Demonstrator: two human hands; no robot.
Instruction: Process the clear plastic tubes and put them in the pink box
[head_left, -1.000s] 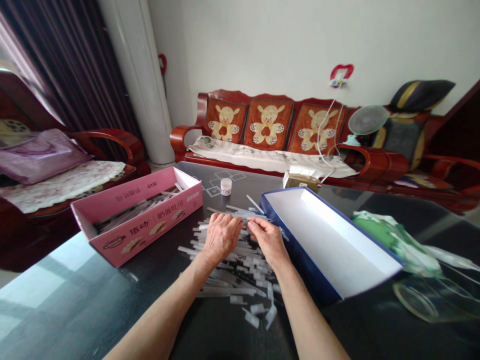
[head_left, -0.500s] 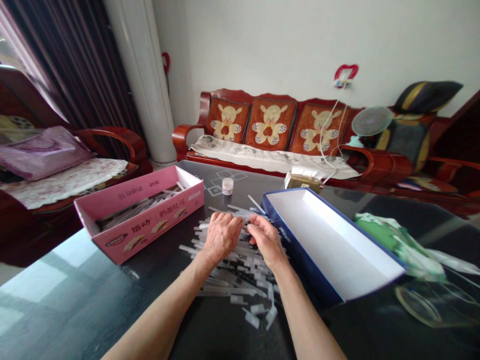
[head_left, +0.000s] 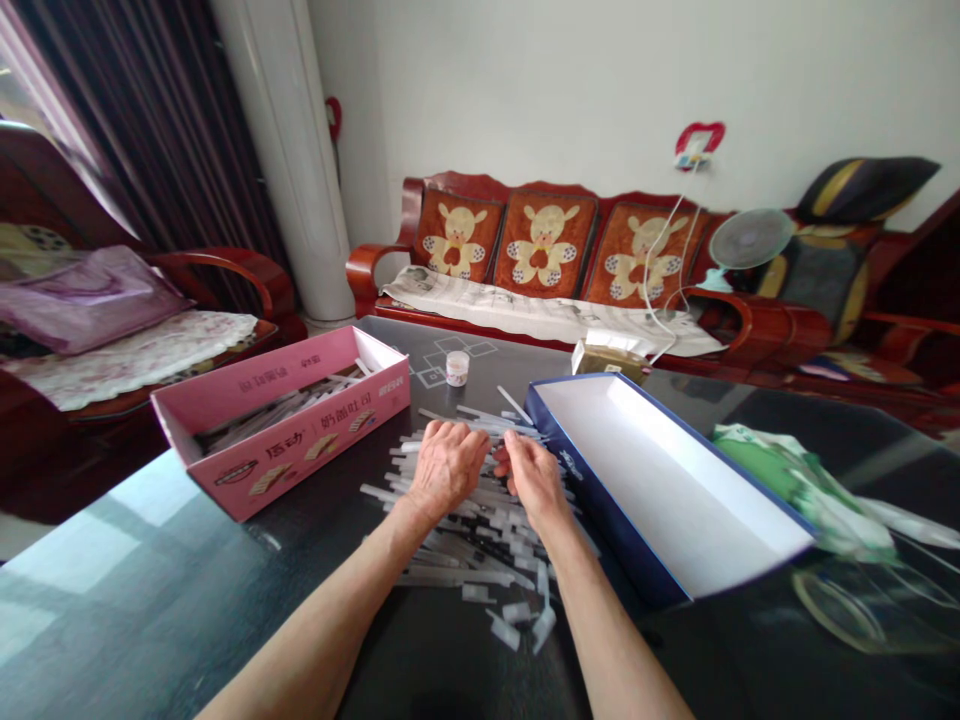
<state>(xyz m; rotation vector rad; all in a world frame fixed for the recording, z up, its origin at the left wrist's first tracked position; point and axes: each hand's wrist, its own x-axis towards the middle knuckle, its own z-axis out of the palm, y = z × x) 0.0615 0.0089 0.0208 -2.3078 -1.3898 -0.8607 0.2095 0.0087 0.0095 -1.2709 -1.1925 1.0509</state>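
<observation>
"What did the frame show of the person?"

"A bare left forearm (head_left: 322, 612) and right forearm (head_left: 606, 636), both tapering to the wrist."

"And the hands?"

"The left hand (head_left: 447, 468) and right hand (head_left: 534, 478) were broad-backed, with raised knuckles and visible tendons."

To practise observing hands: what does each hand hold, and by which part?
Cannot be told: the left hand and right hand rest on the pile of white strips, no single strip clearly gripped.

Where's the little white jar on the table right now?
In the head view, the little white jar stands on the far part of the dark glass table, just beyond the pile of white strips, between the pink box and the blue box.
</observation>
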